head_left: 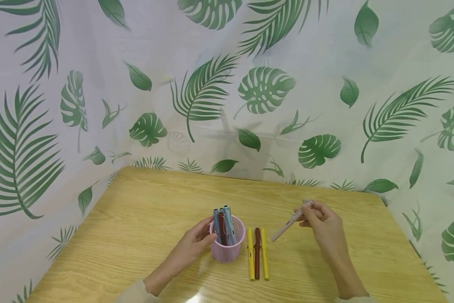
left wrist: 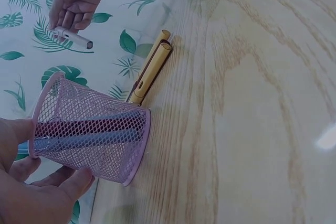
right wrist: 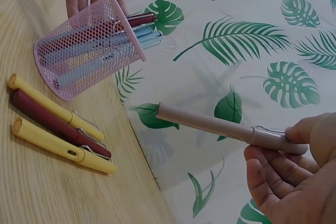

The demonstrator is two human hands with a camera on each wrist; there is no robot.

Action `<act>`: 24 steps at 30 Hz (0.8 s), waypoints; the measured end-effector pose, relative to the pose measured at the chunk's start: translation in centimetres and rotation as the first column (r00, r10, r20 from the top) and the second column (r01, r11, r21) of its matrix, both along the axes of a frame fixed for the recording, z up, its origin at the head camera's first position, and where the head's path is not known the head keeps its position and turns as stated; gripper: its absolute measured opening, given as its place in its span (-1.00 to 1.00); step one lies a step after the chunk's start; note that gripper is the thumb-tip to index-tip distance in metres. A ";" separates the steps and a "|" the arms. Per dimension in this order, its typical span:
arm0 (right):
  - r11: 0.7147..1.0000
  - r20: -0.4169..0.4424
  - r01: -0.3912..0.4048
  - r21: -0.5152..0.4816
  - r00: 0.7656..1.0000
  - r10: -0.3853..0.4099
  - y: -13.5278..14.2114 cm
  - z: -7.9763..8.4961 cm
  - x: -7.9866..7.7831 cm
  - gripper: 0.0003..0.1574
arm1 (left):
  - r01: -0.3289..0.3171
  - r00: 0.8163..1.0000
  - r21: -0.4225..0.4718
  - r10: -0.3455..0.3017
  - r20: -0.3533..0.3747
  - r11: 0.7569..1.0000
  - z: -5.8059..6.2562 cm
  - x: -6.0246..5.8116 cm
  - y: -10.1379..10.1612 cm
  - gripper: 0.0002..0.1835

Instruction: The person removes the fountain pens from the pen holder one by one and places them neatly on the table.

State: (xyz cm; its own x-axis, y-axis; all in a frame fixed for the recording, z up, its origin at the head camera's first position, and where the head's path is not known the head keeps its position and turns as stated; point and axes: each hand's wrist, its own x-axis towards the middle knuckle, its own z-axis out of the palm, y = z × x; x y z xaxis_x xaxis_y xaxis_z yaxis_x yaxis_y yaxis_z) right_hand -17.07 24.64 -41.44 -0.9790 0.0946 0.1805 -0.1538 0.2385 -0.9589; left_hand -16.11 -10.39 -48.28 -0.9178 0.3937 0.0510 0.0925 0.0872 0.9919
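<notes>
A pink mesh pen cup (head_left: 227, 253) stands on the table, holding several pens in blue tones and dark red (head_left: 222, 227). My left hand (head_left: 197, 240) grips the cup's left side, thumb near the rim and fingers curled around the wall in the left wrist view. To the right, my right hand (head_left: 324, 223) pinches a pale pinkish-grey pen (right wrist: 220, 127) by its clip end, raised above the table with its other end slanting down toward the cup. Between the hands lie two yellow pens (head_left: 265, 254) with a dark red pen (head_left: 257, 253) between them, side by side.
The wood-grain table (head_left: 143, 210) runs back to a white curtain (head_left: 211, 143) printed with green leaves, which also hangs along the left and right. Light glares off the table's front edge, below the cup.
</notes>
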 end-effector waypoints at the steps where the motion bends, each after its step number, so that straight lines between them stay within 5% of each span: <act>1: 1.000 0.007 -0.005 0.007 1.000 0.005 0.2 0.0 0.0 -0.46 | 0.002 1.000 -0.001 -0.002 -0.001 1.000 0.0 0.0 0.0 -0.31; 24: 0.992 0.242 -0.104 0.076 0.967 0.083 0.6 -2.4 -0.4 -0.47 | 0.005 1.000 0.010 -0.005 0.014 1.000 0.1 0.0 0.0 -0.30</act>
